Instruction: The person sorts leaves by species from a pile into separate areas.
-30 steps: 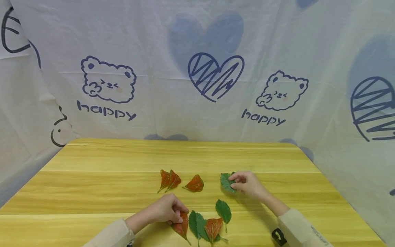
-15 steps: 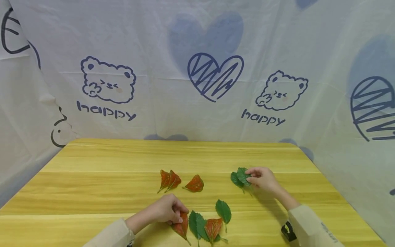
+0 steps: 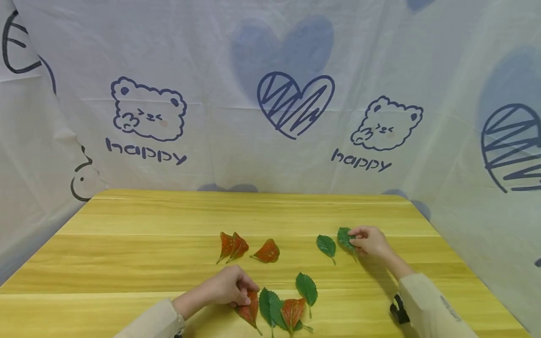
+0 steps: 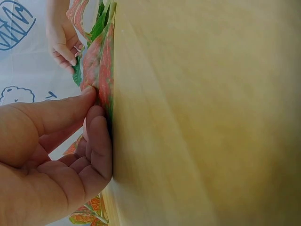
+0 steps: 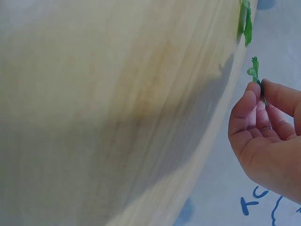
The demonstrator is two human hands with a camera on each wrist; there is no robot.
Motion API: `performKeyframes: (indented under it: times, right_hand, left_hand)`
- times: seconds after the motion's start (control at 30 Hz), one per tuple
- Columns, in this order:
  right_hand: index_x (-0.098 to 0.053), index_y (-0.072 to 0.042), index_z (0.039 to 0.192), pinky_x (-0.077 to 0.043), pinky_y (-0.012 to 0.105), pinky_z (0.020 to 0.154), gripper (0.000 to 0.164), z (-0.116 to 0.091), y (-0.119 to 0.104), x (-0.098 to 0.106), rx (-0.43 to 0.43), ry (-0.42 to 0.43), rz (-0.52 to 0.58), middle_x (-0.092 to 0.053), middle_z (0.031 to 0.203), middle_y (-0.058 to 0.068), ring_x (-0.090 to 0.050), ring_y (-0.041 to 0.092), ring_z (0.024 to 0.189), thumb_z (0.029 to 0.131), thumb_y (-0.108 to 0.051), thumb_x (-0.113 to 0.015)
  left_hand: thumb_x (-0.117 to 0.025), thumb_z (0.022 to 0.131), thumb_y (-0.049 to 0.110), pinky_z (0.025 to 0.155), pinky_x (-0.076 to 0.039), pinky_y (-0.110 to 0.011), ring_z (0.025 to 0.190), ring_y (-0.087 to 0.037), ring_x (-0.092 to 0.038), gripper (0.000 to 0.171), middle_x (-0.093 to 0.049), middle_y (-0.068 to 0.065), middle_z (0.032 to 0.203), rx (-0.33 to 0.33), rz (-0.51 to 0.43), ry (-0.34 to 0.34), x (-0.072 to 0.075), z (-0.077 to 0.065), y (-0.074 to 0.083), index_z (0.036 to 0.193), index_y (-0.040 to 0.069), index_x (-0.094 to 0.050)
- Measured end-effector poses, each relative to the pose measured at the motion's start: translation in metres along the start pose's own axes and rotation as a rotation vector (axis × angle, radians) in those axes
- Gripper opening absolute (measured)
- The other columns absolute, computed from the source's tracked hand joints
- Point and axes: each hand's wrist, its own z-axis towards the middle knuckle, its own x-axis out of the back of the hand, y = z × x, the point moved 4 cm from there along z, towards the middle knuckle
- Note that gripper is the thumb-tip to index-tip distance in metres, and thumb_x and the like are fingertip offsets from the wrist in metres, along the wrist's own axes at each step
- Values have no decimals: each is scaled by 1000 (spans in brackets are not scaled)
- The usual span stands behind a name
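My left hand (image 3: pixel 232 285) pinches a red leaf (image 3: pixel 251 310) between thumb and fingers, low over the near part of the table; the left wrist view shows the thumb on the red leaf's edge (image 4: pixel 104 70). Toward the right, my right hand (image 3: pixel 370 241) pinches a green serrated leaf (image 3: pixel 344 238) by its side. In the right wrist view that green leaf (image 5: pixel 255 68) sticks out past the fingertips, above the table surface. Just left of it a single green leaf (image 3: pixel 326 245) lies flat on the table.
Beside my left hand lie overlapping green leaves (image 3: pixel 266 305) with a red leaf (image 3: pixel 292 313) on top, and another green leaf (image 3: pixel 306 287). Farther back are two overlapping red leaves (image 3: pixel 232 246) and a lone red leaf (image 3: pixel 267 251). A printed cloth (image 3: pixel 236 155) hangs behind the wooden table (image 3: pixel 139 244).
My right hand has moved right with one green leaf. The other green leaf, earlier overlapping it, now lies apart on the table. My left hand has stayed in place.
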Motion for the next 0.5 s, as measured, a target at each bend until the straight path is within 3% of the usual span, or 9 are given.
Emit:
performKeyframes:
  times: [0.5]
  right_hand:
    - [-55,12,102,-47,30,51,21,4,8,-9,-53,-37,-70,-50,69,6,-53,16,59,83,4,-57]
  left_hand:
    - [-65,72,-12,43,-44,-21,45,-7,-46,25,-54,-1,55,-3,12,3,0,-2,1,97,-8,-65]
